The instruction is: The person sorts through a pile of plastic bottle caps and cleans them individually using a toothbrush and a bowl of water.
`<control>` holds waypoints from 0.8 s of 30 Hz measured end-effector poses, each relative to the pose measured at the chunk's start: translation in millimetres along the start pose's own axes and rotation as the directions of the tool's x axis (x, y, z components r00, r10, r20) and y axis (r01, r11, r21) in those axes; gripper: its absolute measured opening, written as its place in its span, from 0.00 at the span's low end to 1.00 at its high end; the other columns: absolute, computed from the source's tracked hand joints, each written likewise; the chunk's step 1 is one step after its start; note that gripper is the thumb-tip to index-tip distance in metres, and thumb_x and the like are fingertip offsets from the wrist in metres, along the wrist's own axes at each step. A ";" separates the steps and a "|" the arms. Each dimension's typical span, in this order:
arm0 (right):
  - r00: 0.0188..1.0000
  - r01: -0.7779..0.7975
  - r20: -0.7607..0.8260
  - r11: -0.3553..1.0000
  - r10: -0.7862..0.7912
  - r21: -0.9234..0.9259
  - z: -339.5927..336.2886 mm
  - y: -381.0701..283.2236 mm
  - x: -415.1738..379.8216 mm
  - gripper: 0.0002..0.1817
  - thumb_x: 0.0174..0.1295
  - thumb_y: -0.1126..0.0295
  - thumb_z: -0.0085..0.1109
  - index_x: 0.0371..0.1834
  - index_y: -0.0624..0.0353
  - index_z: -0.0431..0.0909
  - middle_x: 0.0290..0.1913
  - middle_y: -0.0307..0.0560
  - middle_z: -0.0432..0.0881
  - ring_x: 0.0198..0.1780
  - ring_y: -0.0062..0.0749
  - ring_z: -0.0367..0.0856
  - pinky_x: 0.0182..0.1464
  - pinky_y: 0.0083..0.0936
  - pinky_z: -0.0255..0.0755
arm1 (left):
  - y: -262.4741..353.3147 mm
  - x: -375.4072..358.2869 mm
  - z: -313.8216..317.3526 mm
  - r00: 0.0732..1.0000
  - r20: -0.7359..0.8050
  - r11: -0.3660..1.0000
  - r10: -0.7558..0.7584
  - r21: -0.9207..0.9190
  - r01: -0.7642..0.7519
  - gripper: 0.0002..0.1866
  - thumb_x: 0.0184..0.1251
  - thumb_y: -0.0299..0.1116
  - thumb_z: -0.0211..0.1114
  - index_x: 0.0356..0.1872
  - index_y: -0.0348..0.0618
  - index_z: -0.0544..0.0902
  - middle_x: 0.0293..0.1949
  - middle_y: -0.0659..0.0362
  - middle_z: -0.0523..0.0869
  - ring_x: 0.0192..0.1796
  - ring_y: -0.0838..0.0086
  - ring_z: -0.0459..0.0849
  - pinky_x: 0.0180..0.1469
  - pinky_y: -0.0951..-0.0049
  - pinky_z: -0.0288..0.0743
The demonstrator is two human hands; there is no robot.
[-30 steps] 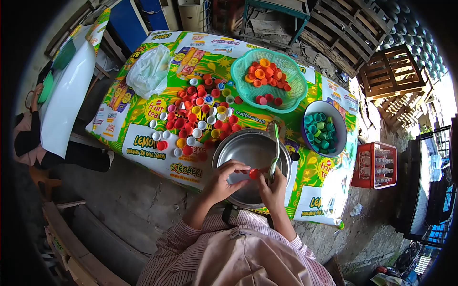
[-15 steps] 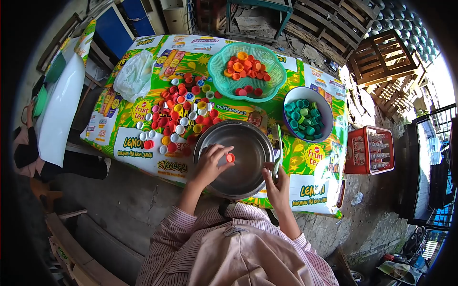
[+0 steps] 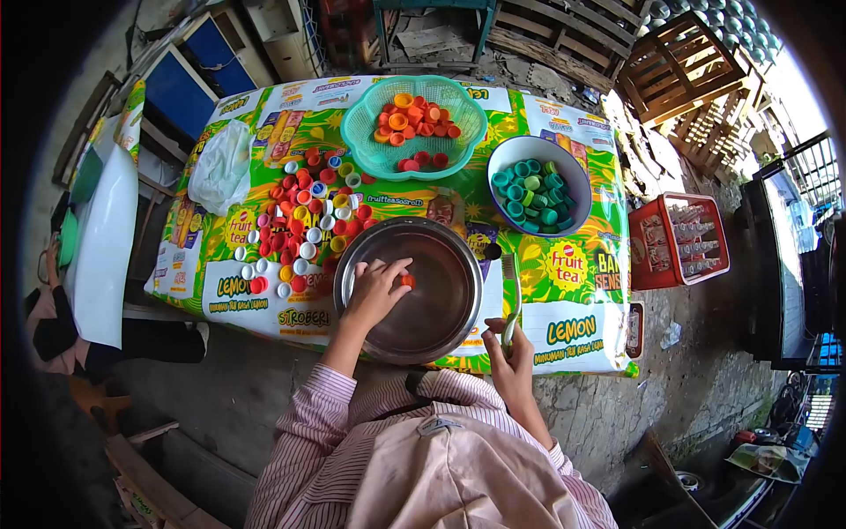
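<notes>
Over the steel bowl (image 3: 441,309), my left hand (image 3: 375,289) has a red-orange cap (image 3: 407,281) at its fingertips. My right hand (image 3: 508,351), by the bowl's right side, is closed round the green handle of a brush (image 3: 512,304), whose bristles point away from me. Left of the bowl lies a loose spread of caps (image 3: 304,220), red, white, yellow and blue. Behind it stands a mint-green basket (image 3: 359,150) with orange and red caps. A white bowl with a blue rim (image 3: 577,167) holds green caps.
A crumpled plastic bag (image 3: 220,167) lies at the table's left. Right of the table stands a red crate (image 3: 652,256) of bottles. Wooden pallets (image 3: 683,66) are at the back right. Another person's hand (image 3: 50,254) shows at far left beside a green bowl.
My left hand has lowered the cap into the steel bowl, its fingers turned downward. The brush has tilted, and its bristles are now visible. The whole view has shifted slightly.
</notes>
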State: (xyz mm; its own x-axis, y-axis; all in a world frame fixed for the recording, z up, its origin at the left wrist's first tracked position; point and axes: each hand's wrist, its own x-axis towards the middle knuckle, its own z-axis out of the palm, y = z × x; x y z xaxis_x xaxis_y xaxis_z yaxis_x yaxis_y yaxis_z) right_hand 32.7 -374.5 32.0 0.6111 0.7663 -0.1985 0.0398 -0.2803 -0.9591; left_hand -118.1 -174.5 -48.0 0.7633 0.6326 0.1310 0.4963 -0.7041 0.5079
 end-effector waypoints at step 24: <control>0.935 0.274 0.312 0.902 -0.168 -0.335 -3.8 13.0 12.0 0.28 0.61 0.75 0.48 0.67 0.53 0.58 0.37 0.64 0.79 0.32 0.58 0.78 0.34 0.42 0.71 | 13.2 -5.7 -6.8 0.989 0.010 0.401 -0.148 -0.913 0.069 0.21 0.56 0.22 0.66 0.52 0.39 0.72 0.42 0.60 0.76 0.45 0.77 0.79 0.49 0.77 0.75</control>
State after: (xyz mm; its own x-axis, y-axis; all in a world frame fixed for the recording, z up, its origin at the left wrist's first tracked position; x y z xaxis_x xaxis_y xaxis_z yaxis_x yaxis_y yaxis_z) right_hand 43.5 -371.1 18.0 0.3183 0.9440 -0.0873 0.4678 -0.2365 -0.8516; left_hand -118.8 -185.1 -36.3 0.6859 0.7262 0.0460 -0.1258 0.0561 0.9905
